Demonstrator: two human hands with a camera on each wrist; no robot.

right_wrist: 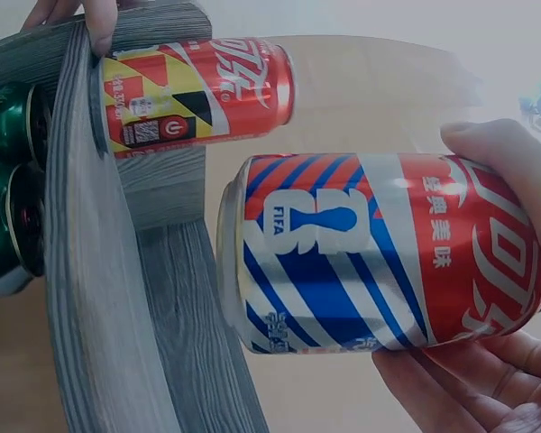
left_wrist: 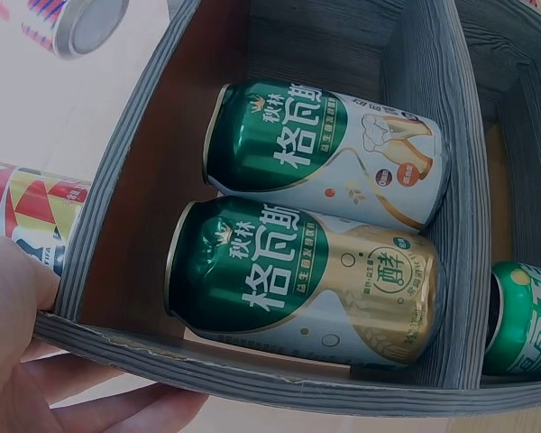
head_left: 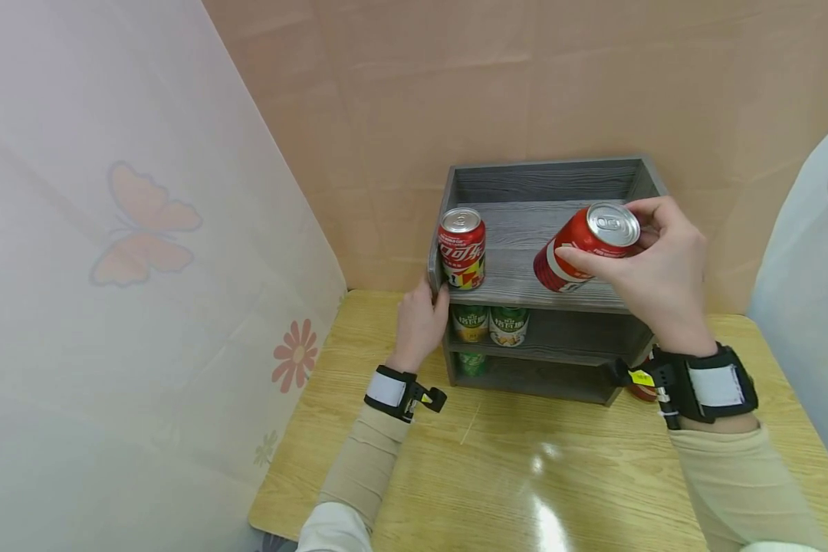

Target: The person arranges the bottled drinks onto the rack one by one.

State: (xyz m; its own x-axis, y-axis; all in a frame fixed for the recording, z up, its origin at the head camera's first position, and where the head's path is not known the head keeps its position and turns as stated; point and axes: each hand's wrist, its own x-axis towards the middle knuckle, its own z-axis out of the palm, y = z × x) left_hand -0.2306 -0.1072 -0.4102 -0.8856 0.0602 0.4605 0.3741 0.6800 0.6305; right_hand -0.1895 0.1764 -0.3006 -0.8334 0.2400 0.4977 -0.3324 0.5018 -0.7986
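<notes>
My right hand (head_left: pixel 669 261) grips a red cola can (head_left: pixel 586 245) near its top, thumb on one side and fingers on the other. The can tilts over the top shelf (head_left: pixel 514 230) of a grey wooden rack; the right wrist view shows blue and white stripes and a FIFA mark on the can (right_wrist: pixel 325 253). A second red cola can (head_left: pixel 462 249) stands upright at the left end of that shelf. My left hand (head_left: pixel 419 322) holds the rack's left side panel (left_wrist: pixel 207 379), thumb at the top shelf's front corner beside the standing can.
Two green-topped drink cans (left_wrist: pixel 279 135) stand side by side at the left of the middle shelf. A green can (head_left: pixel 472 363) sits on the bottom shelf. Behind my right wrist, part of a red can (head_left: pixel 642 389) shows on the wooden table (head_left: pixel 497 475). Cloth walls surround the table.
</notes>
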